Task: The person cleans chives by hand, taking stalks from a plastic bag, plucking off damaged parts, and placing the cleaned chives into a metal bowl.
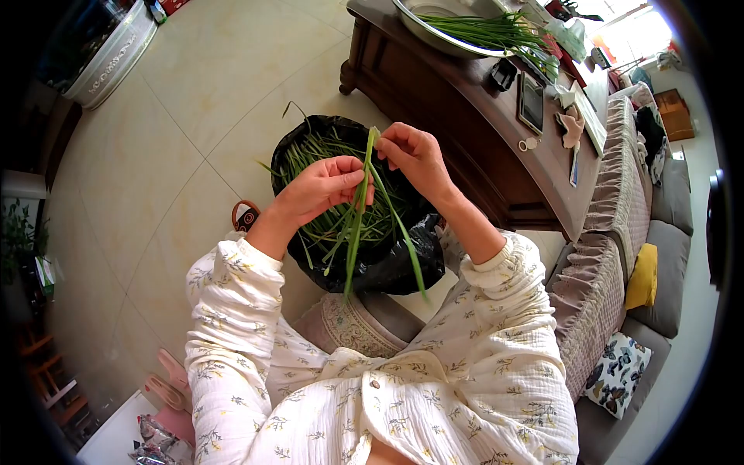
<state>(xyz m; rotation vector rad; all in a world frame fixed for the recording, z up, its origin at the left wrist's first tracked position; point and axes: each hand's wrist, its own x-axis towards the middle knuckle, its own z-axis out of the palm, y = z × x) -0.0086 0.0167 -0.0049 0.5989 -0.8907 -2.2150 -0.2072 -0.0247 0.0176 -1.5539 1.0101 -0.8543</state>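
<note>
L hand (325, 187) pinches garlic chives (355, 232) over blk bag (399, 267); R hand (418, 161) pinches pale end, prob. peeling; calls for steady L hold, light R pull.

yellow cushion (642, 277) rests on grey sofa (665, 267); patterned pillow (619, 373) lies nearer the viewer.

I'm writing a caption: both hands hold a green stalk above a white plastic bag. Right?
No: the plastic bag is black, not white, as the head view shows. The left hand and right hand do hold a green stalk above it.
</note>
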